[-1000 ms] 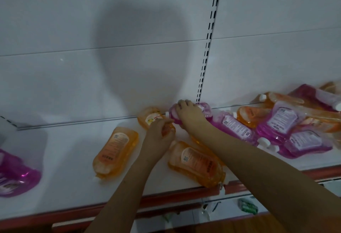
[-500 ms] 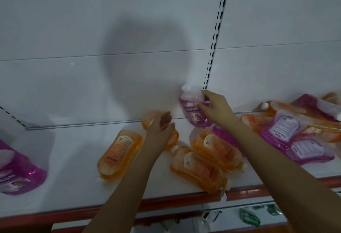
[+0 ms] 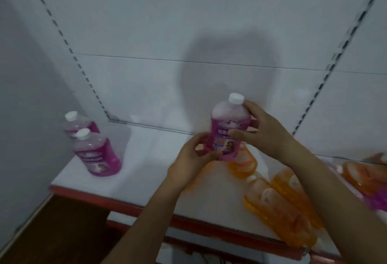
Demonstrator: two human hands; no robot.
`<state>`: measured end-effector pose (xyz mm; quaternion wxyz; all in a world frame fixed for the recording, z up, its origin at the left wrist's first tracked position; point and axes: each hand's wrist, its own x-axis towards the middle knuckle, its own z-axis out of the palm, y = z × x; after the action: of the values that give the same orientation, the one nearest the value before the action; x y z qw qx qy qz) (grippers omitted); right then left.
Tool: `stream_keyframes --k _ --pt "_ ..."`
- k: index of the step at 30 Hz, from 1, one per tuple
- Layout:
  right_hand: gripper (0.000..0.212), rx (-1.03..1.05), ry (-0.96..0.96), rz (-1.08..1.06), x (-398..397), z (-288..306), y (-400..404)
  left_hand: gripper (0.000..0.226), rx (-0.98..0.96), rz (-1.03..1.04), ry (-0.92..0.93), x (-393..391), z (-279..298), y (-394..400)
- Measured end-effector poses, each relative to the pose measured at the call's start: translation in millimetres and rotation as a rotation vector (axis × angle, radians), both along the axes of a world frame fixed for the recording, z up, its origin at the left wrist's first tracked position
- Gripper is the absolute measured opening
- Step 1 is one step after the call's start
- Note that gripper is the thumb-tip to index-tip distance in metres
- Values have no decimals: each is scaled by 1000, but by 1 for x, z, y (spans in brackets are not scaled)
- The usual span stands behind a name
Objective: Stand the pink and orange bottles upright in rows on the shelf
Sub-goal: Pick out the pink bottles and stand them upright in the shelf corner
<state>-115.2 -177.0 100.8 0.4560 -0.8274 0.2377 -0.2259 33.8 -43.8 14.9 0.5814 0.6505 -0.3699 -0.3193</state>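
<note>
A pink bottle with a white cap is held upright in the air above the white shelf. My right hand grips its side and neck. My left hand cups its base from the left. Two more pink bottles stand upright at the shelf's far left, one in front and one behind. Several orange bottles lie flat on the shelf: one under the held bottle, two near the front edge, another at the far right.
The shelf has a red front edge and a white back panel with slotted uprights. A side wall closes the left end. A lower shelf edge and dark floor show below. Blurred pink bottles lie at the right border.
The view has swung left. My right hand has carried the pink bottle away from the pile, and my left hand has come up onto its base. The two standing pink bottles have come into sight.
</note>
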Motion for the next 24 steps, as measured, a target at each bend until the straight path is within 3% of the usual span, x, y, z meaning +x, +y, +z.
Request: stream_keyframes --k 5,13,19,24 --pt "65 -156 84 133 68 -6 38 51 -2 172 -36 40 -9 63" --pt "63 -140 41 268 157 -20 86 51 26 436 -168 82 -32 126" --pt "68 -314 107 400 212 -38 102 38 137 502 -221 93 -41 139" --pt "67 -304 173 374 239 -64 99 48 165 427 -160 93 -48 136"
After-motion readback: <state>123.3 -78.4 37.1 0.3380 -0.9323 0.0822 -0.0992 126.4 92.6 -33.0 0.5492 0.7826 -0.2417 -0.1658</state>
